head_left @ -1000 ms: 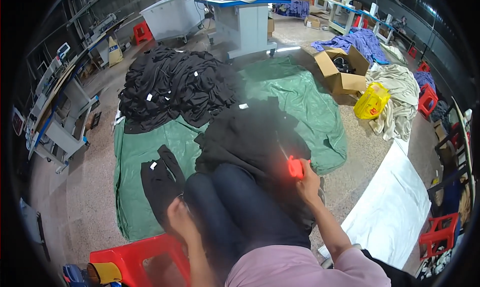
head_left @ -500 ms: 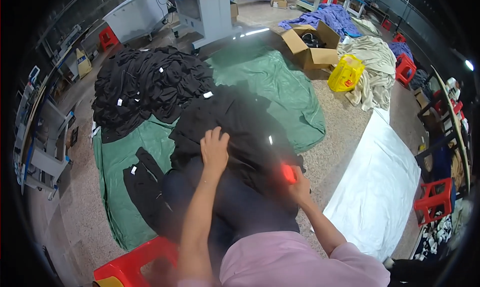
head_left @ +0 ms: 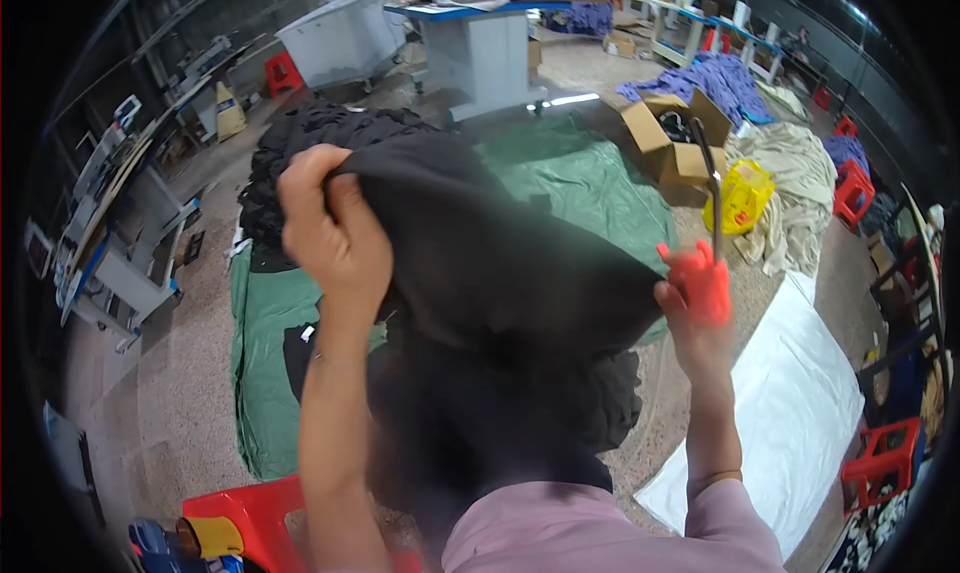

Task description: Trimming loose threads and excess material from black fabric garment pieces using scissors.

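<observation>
Both hands up, black cloth (head_left: pixel 500 243) pulled taut between them, held above the middle of the green sheet (head_left: pixel 262 373) on the floor. Left hand (head_left: pixel 338 228) closed, pinching the cloth's upper left edge between thumb and fingers. Right hand (head_left: pixel 698 338) doing two jobs: thumb and fingers pinch the cloth's right corner, and a red-handled tool (head_left: pixel 711 288) sits in the same grip, metal shaft pointing up; tool type unclear from blur. More black cloth (head_left: pixel 615 403) below, right of the lap. Black garment pile (head_left: pixel 275 163) over the sheet's far left corner, partly behind left hand. Small black garment (head_left: pixel 297 355) near the sheet's left edge, mostly hidden by the left forearm. Red stool (head_left: pixel 255 498) at the sheet's near left corner. Cardboard box (head_left: pixel 652 141) off the far right corner, yellow bag (head_left: pixel 740 198) just beside it
</observation>
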`<state>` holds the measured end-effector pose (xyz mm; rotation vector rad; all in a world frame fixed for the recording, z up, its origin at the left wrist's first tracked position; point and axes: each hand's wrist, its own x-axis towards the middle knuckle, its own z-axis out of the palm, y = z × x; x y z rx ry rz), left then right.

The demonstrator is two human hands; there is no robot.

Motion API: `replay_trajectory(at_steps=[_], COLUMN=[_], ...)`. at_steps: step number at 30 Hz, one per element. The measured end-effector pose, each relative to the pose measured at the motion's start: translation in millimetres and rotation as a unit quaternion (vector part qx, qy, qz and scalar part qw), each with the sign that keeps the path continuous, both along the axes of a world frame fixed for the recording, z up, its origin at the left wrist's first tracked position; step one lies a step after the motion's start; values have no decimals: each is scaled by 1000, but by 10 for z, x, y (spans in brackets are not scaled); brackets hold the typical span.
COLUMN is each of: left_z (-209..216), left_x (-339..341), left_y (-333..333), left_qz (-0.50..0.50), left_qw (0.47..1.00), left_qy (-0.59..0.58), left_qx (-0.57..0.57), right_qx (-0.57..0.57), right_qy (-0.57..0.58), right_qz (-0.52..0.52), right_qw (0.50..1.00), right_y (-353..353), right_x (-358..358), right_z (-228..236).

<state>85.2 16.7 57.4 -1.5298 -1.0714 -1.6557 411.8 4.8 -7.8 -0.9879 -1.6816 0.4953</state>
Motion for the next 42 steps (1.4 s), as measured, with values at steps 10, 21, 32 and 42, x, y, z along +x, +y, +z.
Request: replay_trajectory(at_steps=[10,21,32,42], left_z=[-2023,-2617,-2669,-2525], left_x=[-693,84,633,543], left_y=[-2480,-2530,-1221,-1081], left_qz=[203,131,-41,-47], left_qw=[909,823,794,771], left_qy=[-81,-408,-184,-207], left_qx=[-356,-372,-578,-600], right_qx=[-251,-192,-185,-185], right_qy=[-160,-171,-176,-210], right_qz=[299,174,209,238], right_qw=[907,951,944,930], right_y=[-904,-889,-1331,-1207], right_x=[-199,-365,-671,-588], right_z=[-669,-1228,-1698,-1830])
